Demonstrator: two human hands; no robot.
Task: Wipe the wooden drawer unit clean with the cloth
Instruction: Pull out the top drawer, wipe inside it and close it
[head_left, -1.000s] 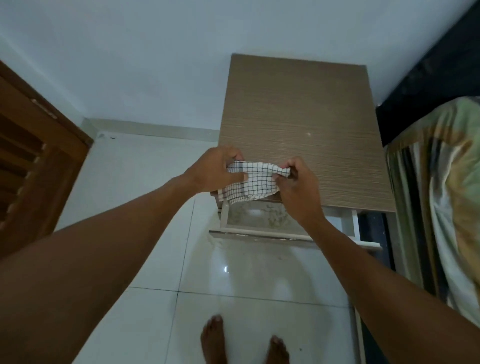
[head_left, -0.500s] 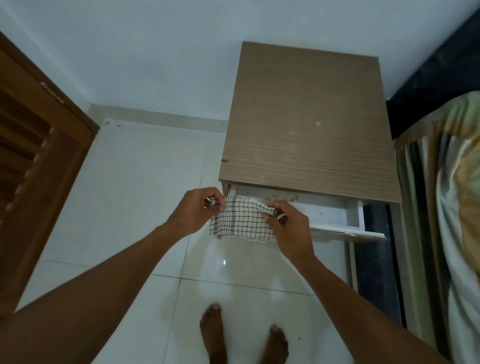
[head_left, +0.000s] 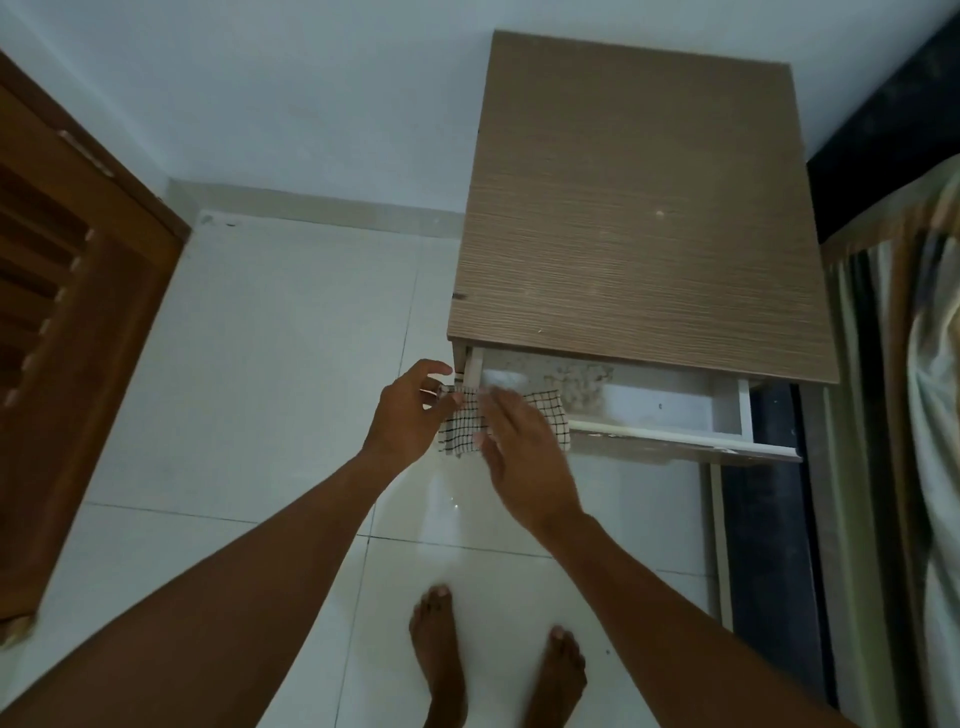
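Centre of frame: checked cloth (head_left: 550, 415) pinched at its left corner by left hand (head_left: 402, 423), draped over the front left corner of the open drawer (head_left: 670, 410) of the wooden drawer unit (head_left: 639, 208). Right hand (head_left: 519, 452) flat above the cloth, fingers spread and blurred, gripping nothing. Step judged: readying the cloth; next, pressing it onto the speckled drawer floor.

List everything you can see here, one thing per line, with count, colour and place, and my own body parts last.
drawer unit: one, brown wood grain, against the far wall
drawer: one, white inside with dirty specks, pulled open
cloth: one, white with black checks, at the drawer's left corner
door: one, brown wood, left
floor: white glossy tiles
curtain: one, green and tan, right
left hand: one, pinching the cloth
right hand: one, fingers spread, over the cloth
feet: two, bare, bottom centre
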